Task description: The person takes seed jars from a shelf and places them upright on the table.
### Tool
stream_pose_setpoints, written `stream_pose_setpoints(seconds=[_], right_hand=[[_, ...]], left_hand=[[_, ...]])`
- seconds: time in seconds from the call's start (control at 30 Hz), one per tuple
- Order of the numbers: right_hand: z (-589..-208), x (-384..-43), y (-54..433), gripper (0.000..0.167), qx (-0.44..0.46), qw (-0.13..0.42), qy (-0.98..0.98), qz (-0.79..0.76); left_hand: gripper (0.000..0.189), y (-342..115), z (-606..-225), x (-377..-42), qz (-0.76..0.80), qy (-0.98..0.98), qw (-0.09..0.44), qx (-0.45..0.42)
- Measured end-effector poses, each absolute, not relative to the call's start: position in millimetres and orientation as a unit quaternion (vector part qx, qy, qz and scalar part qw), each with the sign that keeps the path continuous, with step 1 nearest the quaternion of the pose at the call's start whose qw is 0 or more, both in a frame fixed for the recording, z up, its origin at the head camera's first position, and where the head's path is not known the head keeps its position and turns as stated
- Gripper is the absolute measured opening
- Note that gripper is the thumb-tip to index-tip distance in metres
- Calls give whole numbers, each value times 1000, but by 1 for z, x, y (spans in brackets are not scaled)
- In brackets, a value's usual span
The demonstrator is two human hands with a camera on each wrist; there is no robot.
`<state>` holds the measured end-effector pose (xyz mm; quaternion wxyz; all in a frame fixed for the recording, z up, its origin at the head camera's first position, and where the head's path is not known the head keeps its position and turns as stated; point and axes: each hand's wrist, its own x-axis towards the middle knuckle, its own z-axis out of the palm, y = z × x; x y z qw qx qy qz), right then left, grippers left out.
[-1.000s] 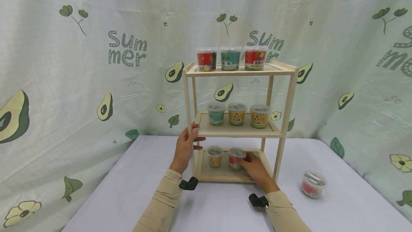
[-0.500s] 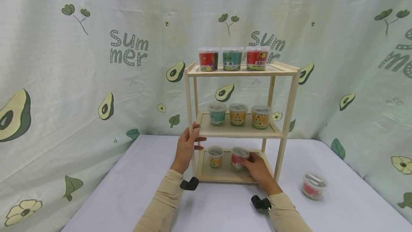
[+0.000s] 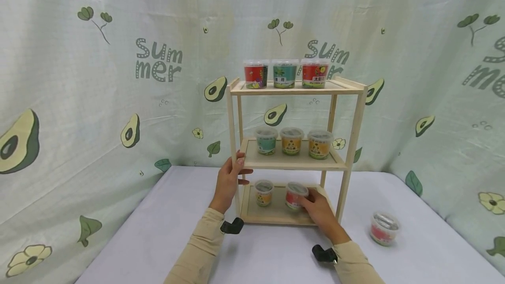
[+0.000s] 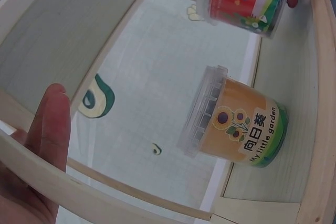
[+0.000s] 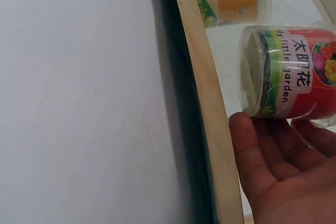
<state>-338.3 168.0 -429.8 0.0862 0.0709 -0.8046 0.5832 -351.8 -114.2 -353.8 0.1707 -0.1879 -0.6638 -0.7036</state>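
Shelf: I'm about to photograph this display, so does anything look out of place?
One cup sits alone on the table, right of the shelf: odd, since the other eight are at its three tiers, one held in the right hand. I see no spill.

Red flower-printed cup [image 5: 304, 72], orange sunflower-printed cup [image 4: 239, 124], pale tan rack [image 3: 288, 165], avocado-patterned whitish-green curtain [image 3: 169, 16], beige sleeves [image 3: 197, 246]

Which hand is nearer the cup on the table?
Right: the right hand is left of the table cup, holding a red cup; the left hand is farther left, at the shelf.
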Motion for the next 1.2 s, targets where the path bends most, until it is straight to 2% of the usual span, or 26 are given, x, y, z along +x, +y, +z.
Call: stream_pose_setpoints(seconds=[0.57, 0.97, 1.2], right_hand=[[-422, -317, 176, 53, 69, 84, -796, 595], [-418, -306, 188, 60, 73, 77, -804, 586], [-417, -297, 197, 59, 77, 76, -815, 570]], left_hand=[[46, -114, -353, -352, -694, -671, 178, -192], [48, -115, -355, -353, -705, -661, 173, -190], [42, -114, -352, -352, -701, -669, 167, -181]])
